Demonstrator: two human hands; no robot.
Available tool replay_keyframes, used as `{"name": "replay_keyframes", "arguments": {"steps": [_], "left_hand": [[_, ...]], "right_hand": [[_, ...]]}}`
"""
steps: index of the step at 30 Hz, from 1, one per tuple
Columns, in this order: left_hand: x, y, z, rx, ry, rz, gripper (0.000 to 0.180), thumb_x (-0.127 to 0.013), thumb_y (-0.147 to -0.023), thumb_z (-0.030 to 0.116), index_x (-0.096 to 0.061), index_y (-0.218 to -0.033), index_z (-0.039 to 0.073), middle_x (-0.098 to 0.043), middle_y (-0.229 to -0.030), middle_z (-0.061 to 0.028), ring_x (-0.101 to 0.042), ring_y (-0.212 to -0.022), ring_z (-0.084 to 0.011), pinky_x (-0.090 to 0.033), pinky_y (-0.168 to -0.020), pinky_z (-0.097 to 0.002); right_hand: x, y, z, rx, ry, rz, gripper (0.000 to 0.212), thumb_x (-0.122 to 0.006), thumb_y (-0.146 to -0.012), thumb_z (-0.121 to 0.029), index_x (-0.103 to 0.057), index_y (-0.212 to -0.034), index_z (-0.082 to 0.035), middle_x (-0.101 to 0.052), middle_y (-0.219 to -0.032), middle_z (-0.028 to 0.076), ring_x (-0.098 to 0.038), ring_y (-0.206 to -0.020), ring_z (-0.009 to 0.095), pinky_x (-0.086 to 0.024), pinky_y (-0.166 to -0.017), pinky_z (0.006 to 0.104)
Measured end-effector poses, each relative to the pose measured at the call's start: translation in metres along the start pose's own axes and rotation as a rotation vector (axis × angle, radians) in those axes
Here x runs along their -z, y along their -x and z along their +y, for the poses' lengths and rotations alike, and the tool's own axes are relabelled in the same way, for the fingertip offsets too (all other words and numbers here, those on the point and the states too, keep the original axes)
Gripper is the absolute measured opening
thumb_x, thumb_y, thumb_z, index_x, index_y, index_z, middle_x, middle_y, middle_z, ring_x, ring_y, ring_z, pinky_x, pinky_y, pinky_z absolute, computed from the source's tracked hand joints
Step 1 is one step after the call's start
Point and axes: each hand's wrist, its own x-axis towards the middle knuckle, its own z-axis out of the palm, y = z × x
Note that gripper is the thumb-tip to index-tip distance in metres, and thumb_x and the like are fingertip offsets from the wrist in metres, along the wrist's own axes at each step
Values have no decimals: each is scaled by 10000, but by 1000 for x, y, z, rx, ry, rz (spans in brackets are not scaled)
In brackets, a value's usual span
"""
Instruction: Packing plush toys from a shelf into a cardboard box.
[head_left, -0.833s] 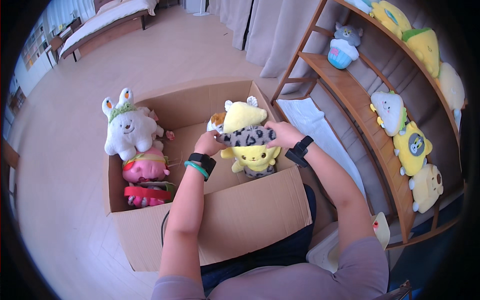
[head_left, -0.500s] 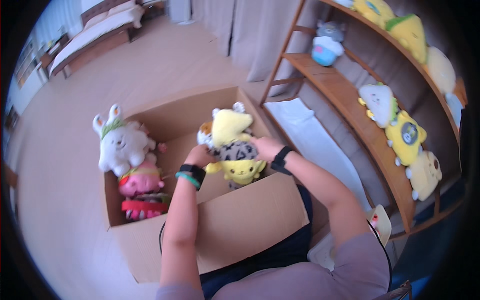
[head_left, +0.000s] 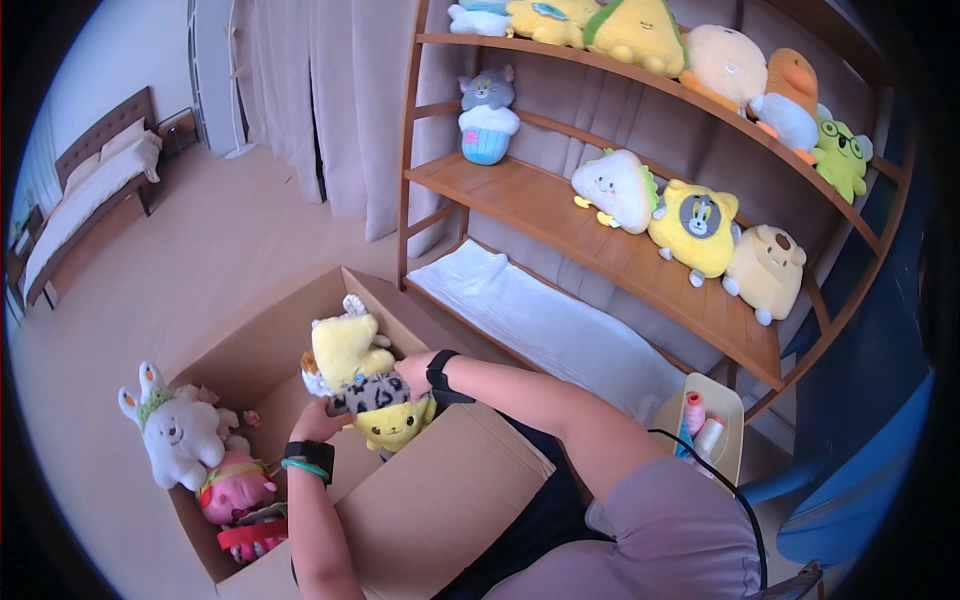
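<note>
My left hand (head_left: 318, 418) and my right hand (head_left: 413, 373) close on the two sides of a yellow plush toy (head_left: 392, 426) with a grey leopard-spotted cap. It is inside a large open cardboard box (head_left: 250, 336), face up toward me. Just beyond it in the box lies a paler yellow plush toy (head_left: 342, 350), with part of a white and brown plush (head_left: 312, 374) showing beside it. At the box's left side are a white plush with rabbit-like ears (head_left: 178, 436) and a pink plush toy (head_left: 236, 488). My fingertips are partly hidden by the cap.
A wooden shelf rack (head_left: 530, 204) stands ahead to the right, with several plush toys on its upper boards and a white sheet (head_left: 540, 305) on the lowest. A cream bin (head_left: 728, 405) with thread spools is right of me. A bed (head_left: 95, 205) stands far left.
My view has swung right and up, so the shelf rack shows more fully and the box sits lower left. Both hands stay on the leopard-capped plush toy.
</note>
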Motion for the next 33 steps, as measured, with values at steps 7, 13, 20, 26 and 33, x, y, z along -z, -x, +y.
{"name": "replay_keyframes", "arguments": {"steps": [7,13,20,26,33], "left_hand": [[-10,0,0,82,122,-90,239,-621,-773,190,-583,-825,-39,-599,-676,-77,-573,-547,-144,-462,-523,-271],[-13,1,14,119,47,-89,246,-636,-762,208,-580,-796,-29,-578,-617,-63,-564,-529,-136,-445,-499,-266],[-7,-4,3,75,2,30,431,-702,-686,276,-566,-943,-43,-630,-785,-139,-610,-673,-219,-475,-636,-330],[-7,-6,-8,-10,182,89,734,-763,-633,192,-407,-1226,-53,-604,-1002,-151,-596,-888,-215,-472,-790,-312],[6,7,18,0,91,9,928,-811,-567,230,-312,-1313,-5,-468,-1209,-233,-449,-1150,-295,-366,-965,-357]], "right_hand": [[37,44,14,141,-454,69,402,-632,-756,-206,-509,-1057,32,-632,-795,103,-619,-662,161,-490,-585,292],[116,114,87,18,-320,791,230,-643,-730,-200,-594,-894,-45,-630,-813,118,-609,-756,241,-485,-682,324],[179,207,210,-753,270,1264,582,-652,-710,-192,-408,-1226,-75,-446,-1205,175,-429,-1118,339,-396,-906,417],[155,254,284,-1174,381,1130,790,-725,-622,-302,-350,-1298,-140,-407,-1261,173,-399,-1161,348,-350,-966,421],[144,264,297,-1214,145,1048,820,-728,-643,-332,-301,-1318,-146,-376,-1257,192,-411,-1139,367,-373,-944,407]]}}
